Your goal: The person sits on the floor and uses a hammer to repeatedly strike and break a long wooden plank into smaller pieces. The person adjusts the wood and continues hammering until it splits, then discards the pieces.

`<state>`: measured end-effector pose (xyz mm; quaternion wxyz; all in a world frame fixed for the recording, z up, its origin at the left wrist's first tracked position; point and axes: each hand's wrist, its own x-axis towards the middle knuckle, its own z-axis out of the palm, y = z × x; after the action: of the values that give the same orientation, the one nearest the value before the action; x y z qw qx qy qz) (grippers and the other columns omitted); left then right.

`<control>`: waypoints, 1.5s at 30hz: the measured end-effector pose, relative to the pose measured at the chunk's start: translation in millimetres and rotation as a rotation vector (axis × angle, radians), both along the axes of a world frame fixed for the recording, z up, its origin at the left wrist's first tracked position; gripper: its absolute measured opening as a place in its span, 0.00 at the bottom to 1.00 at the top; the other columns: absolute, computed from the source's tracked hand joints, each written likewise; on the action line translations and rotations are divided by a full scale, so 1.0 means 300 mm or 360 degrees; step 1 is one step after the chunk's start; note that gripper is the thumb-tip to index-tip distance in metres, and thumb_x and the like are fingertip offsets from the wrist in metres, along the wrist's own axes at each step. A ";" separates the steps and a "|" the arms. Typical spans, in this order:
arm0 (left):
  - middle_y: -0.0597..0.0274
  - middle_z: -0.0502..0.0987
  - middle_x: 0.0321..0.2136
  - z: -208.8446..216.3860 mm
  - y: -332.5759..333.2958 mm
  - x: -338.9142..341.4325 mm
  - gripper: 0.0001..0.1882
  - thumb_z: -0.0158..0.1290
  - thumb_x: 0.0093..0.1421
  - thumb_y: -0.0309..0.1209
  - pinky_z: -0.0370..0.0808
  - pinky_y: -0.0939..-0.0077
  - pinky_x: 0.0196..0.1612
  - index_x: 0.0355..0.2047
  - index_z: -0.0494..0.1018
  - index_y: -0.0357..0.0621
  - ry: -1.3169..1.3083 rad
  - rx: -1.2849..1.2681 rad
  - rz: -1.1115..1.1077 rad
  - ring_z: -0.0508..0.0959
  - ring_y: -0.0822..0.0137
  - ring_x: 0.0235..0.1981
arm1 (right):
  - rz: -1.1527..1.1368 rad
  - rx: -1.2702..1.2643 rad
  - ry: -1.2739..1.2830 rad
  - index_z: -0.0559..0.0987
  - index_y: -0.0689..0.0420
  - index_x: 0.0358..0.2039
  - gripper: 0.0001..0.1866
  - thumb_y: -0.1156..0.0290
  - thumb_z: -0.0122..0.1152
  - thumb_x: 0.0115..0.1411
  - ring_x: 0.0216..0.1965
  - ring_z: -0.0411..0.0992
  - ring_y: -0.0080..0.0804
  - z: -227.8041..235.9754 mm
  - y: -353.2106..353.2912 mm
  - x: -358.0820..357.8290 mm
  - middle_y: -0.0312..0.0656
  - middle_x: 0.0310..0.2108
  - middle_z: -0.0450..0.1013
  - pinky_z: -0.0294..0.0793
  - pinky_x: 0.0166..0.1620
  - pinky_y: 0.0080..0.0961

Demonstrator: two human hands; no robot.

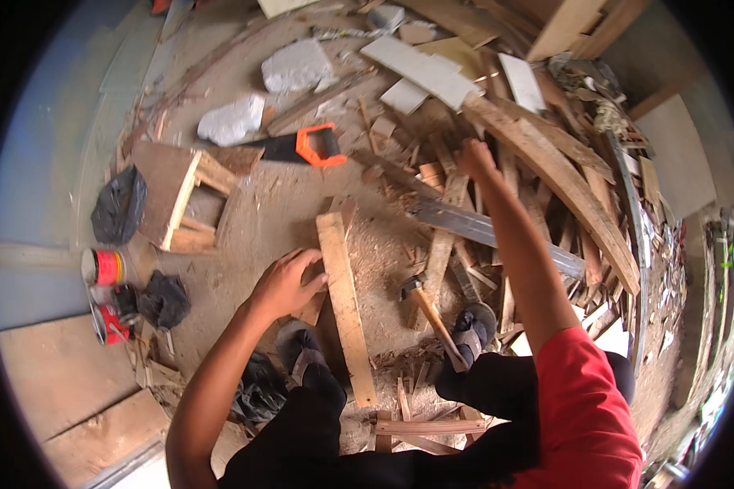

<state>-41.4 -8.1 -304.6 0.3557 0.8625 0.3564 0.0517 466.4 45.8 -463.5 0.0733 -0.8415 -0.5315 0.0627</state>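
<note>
A light wooden batten (345, 314) lies lengthwise between my feet, over another piece of wood. My left hand (285, 285) is beside its left edge, thumb and fingers apart, fingertips close to or touching the wood. My right arm stretches forward over a heap of scrap wood. There my right hand (477, 160) is closed among the pieces, next to the end of a long curved board (559, 187); whatever it holds is hidden. A hammer (434, 318) with a wooden handle leans near my right foot.
Ahead lies a handsaw (294, 148) with an orange handle, beside a small wooden stool (179, 196) on its side. Red cans (104, 267) and black plastic bags (165, 300) are at left. A grey metal-like bar (497, 232) crosses the heap. White chunks (298, 65) lie farther off.
</note>
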 end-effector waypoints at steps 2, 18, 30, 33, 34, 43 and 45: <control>0.43 0.75 0.46 -0.085 -0.012 -0.011 0.24 0.60 0.60 0.35 0.74 0.58 0.53 0.53 0.69 0.36 -0.0204 0.0053 0.0213 0.76 0.45 0.50 | 0.0136 -0.0153 -0.0161 0.78 0.66 0.41 0.26 0.52 0.61 0.60 0.43 0.77 0.58 -0.003 0.030 0.013 0.58 0.41 0.78 0.76 0.49 0.49; 0.26 0.57 0.61 -0.447 -0.264 0.120 0.62 0.68 0.48 0.54 0.67 0.50 0.63 0.67 0.46 0.26 0.0435 -0.0052 0.0716 0.63 0.36 0.63 | 0.0131 -0.0375 -0.0116 0.78 0.70 0.44 0.32 0.48 0.65 0.58 0.51 0.73 0.60 0.011 0.162 0.038 0.63 0.46 0.76 0.73 0.54 0.45; 0.25 0.53 0.64 -0.416 -0.335 0.214 0.60 0.68 0.47 0.47 0.65 0.53 0.66 0.69 0.44 0.31 0.0300 -0.0191 0.0627 0.59 0.35 0.66 | 0.0517 0.0347 -0.0212 0.78 0.61 0.41 0.16 0.62 0.62 0.60 0.45 0.76 0.53 0.307 0.191 -0.084 0.59 0.40 0.77 0.75 0.48 0.45; 0.24 0.52 0.64 -0.450 -0.344 0.217 0.61 0.68 0.48 0.49 0.67 0.55 0.64 0.69 0.43 0.32 0.0355 -0.0298 0.0590 0.60 0.34 0.65 | 0.0680 0.0283 0.0295 0.81 0.54 0.44 0.14 0.64 0.62 0.59 0.42 0.79 0.44 0.592 0.089 -0.270 0.50 0.40 0.79 0.78 0.47 0.37; 0.23 0.53 0.64 -0.496 -0.366 0.201 0.61 0.68 0.48 0.51 0.69 0.55 0.63 0.69 0.44 0.32 0.0256 -0.0213 0.0637 0.60 0.33 0.65 | 0.0874 0.0142 0.0505 0.82 0.54 0.44 0.12 0.66 0.62 0.61 0.40 0.79 0.37 0.584 0.041 -0.302 0.45 0.40 0.80 0.78 0.46 0.34; 0.46 0.63 0.60 -0.448 -0.268 0.143 0.46 0.63 0.57 0.33 0.75 0.63 0.50 0.70 0.49 0.43 -0.0515 -0.0155 0.0822 0.70 0.51 0.55 | 0.0975 -0.0498 0.1174 0.81 0.57 0.44 0.14 0.68 0.66 0.57 0.42 0.80 0.41 0.275 -0.350 -0.826 0.45 0.41 0.81 0.78 0.49 0.34; 0.49 0.63 0.62 -0.441 -0.236 0.137 0.41 0.62 0.58 0.33 0.75 0.60 0.52 0.68 0.54 0.44 -0.0409 0.0165 0.0644 0.69 0.51 0.59 | 0.0944 -0.0300 0.1142 0.81 0.58 0.44 0.14 0.68 0.66 0.57 0.43 0.79 0.45 0.222 -0.360 -0.836 0.47 0.42 0.80 0.77 0.50 0.37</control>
<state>-0.4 -79.0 -437.0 0.3358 0.7769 0.4706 0.2494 215.5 -62.3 -396.9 0.1546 -0.5817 -0.6819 0.4156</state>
